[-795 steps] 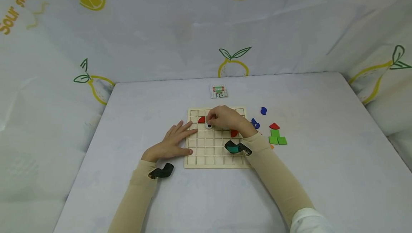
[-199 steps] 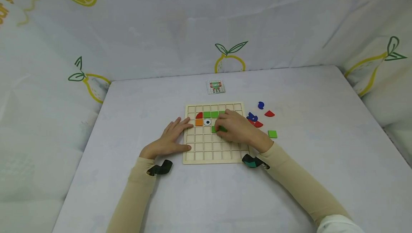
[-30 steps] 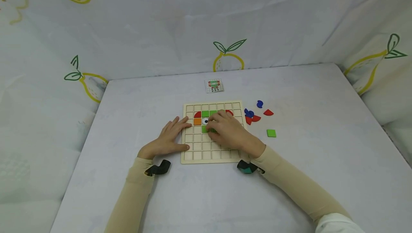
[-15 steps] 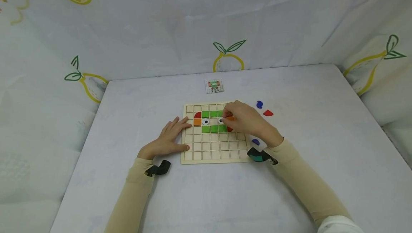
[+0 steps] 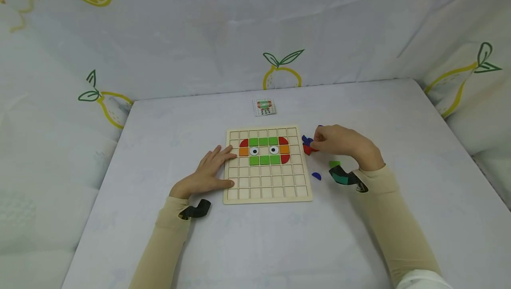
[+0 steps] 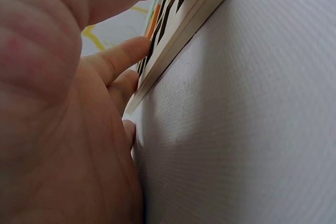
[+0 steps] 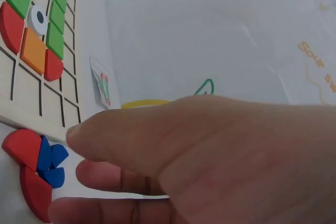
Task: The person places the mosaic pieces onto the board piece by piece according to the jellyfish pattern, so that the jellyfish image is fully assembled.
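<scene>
My left hand lies with fingers spread, touching the left edge of a wooden grid board. On the board, red quarter-round pieces, orange squares, green squares and two white eye discs form a face-like pattern. To the right of the board, my right hand reaches over loose red pieces and blue pieces. In the right wrist view its thumb and fingers stand apart, with nothing between them. The fingertips are close to the lower red piece; contact is unclear.
A small picture card lies behind the board. A blue half-round lies by the board's right edge. A green square is partly hidden by the right wrist's strap. White patterned cloth hangs behind the table.
Half a second ago my right hand was at the right eye disc; now it is at the loose pieces. Since the oldest frame, green, orange and eye pieces have filled the board's pattern. Left hand stays.
</scene>
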A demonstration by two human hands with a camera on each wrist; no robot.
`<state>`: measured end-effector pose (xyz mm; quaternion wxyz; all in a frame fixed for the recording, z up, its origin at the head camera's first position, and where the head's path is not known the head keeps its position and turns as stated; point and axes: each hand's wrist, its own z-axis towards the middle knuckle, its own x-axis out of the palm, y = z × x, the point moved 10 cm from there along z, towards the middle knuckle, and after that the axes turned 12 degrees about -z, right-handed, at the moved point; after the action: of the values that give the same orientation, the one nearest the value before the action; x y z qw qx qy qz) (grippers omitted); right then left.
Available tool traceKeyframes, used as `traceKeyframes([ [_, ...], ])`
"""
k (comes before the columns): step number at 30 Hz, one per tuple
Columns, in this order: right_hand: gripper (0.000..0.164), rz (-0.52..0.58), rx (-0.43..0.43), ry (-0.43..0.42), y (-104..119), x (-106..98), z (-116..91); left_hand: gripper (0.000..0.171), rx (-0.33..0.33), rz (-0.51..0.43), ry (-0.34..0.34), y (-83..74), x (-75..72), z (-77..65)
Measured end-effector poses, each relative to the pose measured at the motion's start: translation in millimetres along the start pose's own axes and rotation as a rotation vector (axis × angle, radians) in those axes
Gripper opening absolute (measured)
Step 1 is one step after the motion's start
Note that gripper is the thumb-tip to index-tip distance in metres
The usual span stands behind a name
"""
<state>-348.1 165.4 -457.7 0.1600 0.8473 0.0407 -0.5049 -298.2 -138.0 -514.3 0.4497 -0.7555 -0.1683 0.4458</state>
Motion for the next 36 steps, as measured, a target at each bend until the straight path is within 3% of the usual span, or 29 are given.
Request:
traceKeyframes([
  [4,0.024,-0.019,0.025,0.083,-9,10,0,0.075,-0.005,-0.002,0.000,0.3,0.1,-0.3],
  [9,0.019,-0.059,0.067,0.109,-16,14,-1,0.074,0.006,-0.001,0.002,-1.1,0.0,-0.2],
  [18,0.033,-0.040,0.078,-0.011,-23,2,6,0.074,0.013,-0.004,0.004,-2.3,0.2,0.5],
  [24,0.045,-0.025,0.050,-0.025,-20,6,13,0.075,-0.008,0.003,0.004,1.0,0.9,0.9],
  [31,0.042,-0.037,0.037,-0.001,-16,13,15,0.074,-0.003,0.004,-0.001,1.1,0.0,0.6],
  [36,0.028,-0.027,0.016,-0.010,-15,13,18,0.074,0.002,0.007,-0.001,2.1,-0.2,0.8],
])
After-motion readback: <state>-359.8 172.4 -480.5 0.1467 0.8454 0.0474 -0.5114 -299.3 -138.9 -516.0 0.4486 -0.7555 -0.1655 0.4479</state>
